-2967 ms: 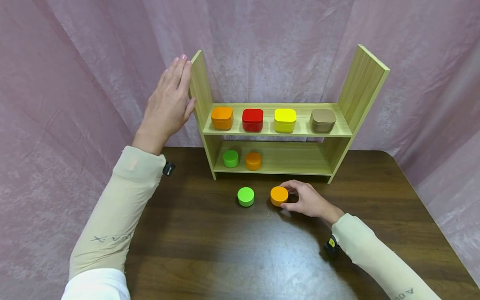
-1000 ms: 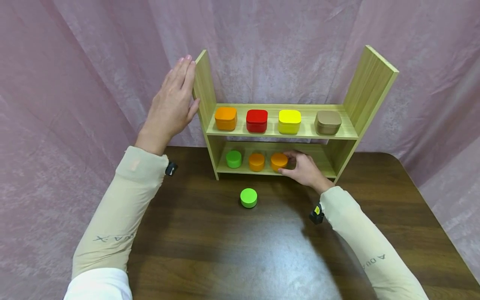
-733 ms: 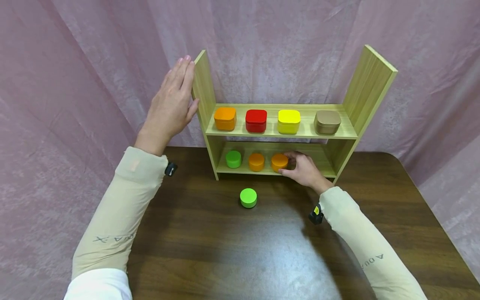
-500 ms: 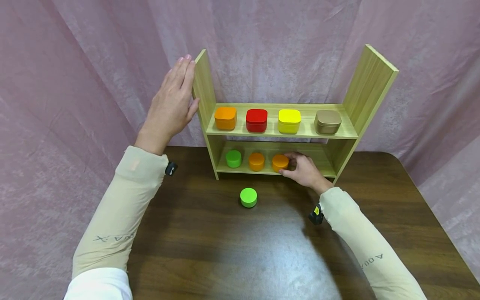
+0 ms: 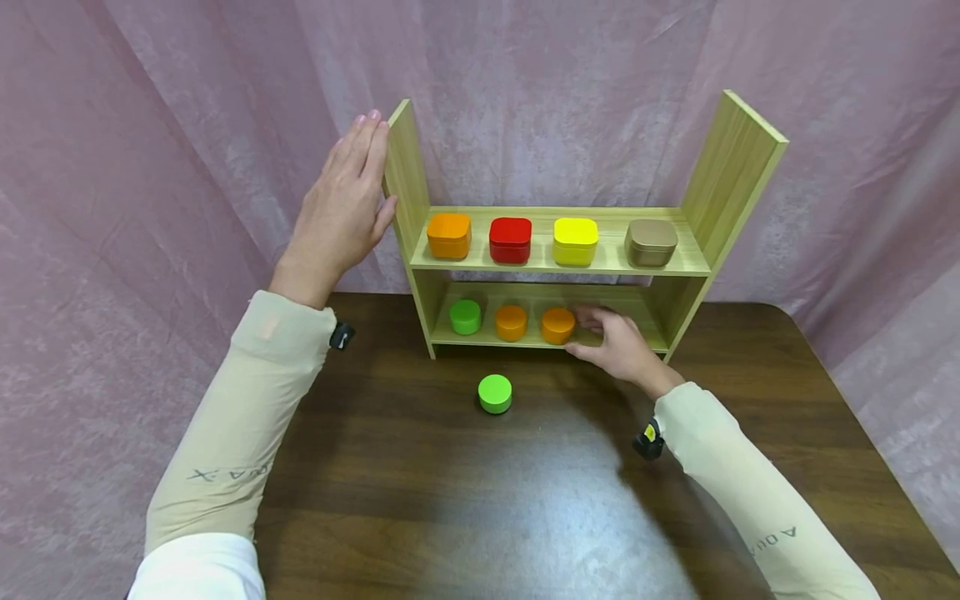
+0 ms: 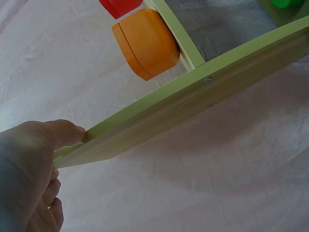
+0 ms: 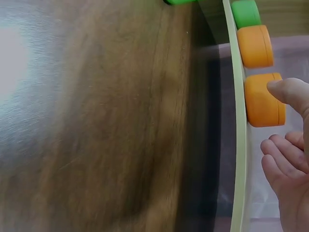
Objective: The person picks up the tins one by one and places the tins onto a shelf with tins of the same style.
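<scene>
My left hand (image 5: 337,204) lies with straight fingers along the outer face of the shelf's left upright (image 5: 406,167). In the left wrist view its thumb (image 6: 67,134) touches that panel's front edge. On the lower shelf (image 5: 611,321), my right hand (image 5: 618,346) is spread just right of a round orange container (image 5: 558,327), with thumb and fingers parted and not wrapped round it. Left of that container stand another round orange container (image 5: 511,323) and a round green one (image 5: 465,317). A second round green container (image 5: 495,394) sits on the table before the shelf.
Along the upper shelf stand square-sided lidded boxes: orange (image 5: 449,237), red (image 5: 511,242), yellow (image 5: 575,242) and brown (image 5: 651,243). The shelf's right upright (image 5: 731,179) rises beside them. A pink curtain (image 5: 555,100) hangs behind the dark wooden table (image 5: 420,500).
My right hand carried the round orange container from the table onto the lower shelf, then let go and drew back slightly right. My left hand has kept its place on the upright.
</scene>
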{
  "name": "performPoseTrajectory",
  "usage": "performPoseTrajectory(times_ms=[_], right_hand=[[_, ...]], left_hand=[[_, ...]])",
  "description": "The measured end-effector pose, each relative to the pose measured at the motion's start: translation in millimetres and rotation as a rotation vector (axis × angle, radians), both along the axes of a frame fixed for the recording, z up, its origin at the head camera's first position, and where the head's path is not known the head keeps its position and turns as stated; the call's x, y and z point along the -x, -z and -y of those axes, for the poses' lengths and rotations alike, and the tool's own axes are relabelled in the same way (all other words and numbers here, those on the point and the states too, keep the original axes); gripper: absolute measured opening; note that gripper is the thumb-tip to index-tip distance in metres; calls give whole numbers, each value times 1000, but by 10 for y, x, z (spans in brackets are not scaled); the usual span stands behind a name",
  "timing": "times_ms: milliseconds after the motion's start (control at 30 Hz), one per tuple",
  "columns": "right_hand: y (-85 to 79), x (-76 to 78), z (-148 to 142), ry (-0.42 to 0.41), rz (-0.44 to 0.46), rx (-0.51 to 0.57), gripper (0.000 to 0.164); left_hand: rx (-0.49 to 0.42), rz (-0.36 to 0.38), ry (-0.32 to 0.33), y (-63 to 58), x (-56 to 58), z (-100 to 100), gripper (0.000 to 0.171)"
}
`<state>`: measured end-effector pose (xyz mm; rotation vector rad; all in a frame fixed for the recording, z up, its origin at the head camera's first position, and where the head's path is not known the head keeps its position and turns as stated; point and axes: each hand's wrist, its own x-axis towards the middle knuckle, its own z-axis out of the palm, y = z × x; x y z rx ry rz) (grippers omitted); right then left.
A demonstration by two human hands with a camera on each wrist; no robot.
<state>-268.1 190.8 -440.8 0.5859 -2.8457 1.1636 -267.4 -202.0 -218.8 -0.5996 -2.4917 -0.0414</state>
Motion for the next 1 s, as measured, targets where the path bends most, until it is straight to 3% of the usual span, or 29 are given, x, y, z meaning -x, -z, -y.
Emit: performPoseTrajectory(times_ms=[400, 767, 1000], right_hand=[[24, -297, -58, -46, -41, 8, 71], [233, -467, 98, -117, -63, 17, 67], [335, -518, 287, -163, -22, 37, 68]], left_hand=[[0, -11, 5, 7, 19, 20, 78], [-9, -4, 5, 17, 20, 18, 78], [-8, -11, 11, 19, 20, 2, 78]])
